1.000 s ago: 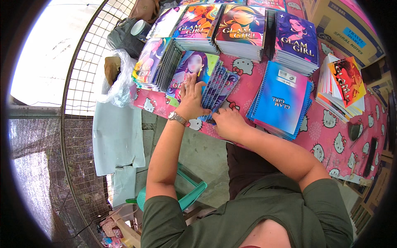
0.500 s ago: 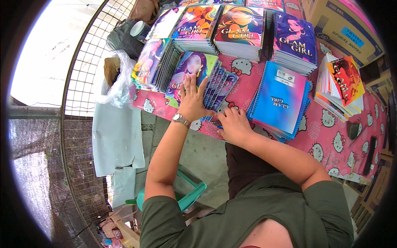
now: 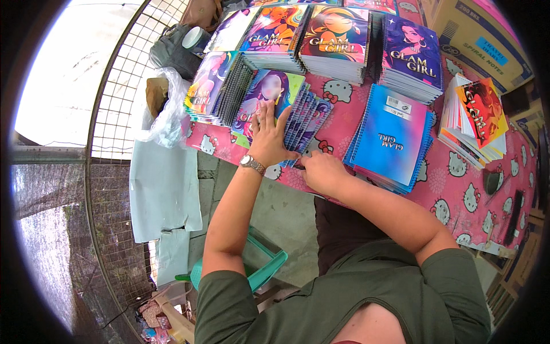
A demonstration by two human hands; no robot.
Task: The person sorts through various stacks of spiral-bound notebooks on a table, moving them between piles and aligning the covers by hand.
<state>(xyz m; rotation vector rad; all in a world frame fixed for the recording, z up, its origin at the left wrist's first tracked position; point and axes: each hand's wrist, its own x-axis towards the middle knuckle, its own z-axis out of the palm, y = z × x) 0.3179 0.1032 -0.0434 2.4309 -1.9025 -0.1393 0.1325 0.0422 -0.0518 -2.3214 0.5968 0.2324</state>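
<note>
My left hand, with a wristwatch on its wrist, lies flat with fingers spread on a stack of spiral notebooks. The top cover shows a dark-haired figure on green and purple. Along the stack's right side, several purple-edged notebooks fan out in steps. My right hand is at the stack's near right corner, close to my left thumb. Its fingers are curled together, and what they pinch, if anything, is hidden. Right of that hand lies a stack of blue and pink spiral notebooks.
More notebook stacks line the pink patterned tablecloth behind. A loose pile with an orange-red cover sits right, near a cardboard box. A clear plastic bag hangs left. Below stands a green plastic stool.
My right hand's fingers have drawn in closer together at the stack's corner. My left hand stays flat on the cover. The view has shifted slightly.
</note>
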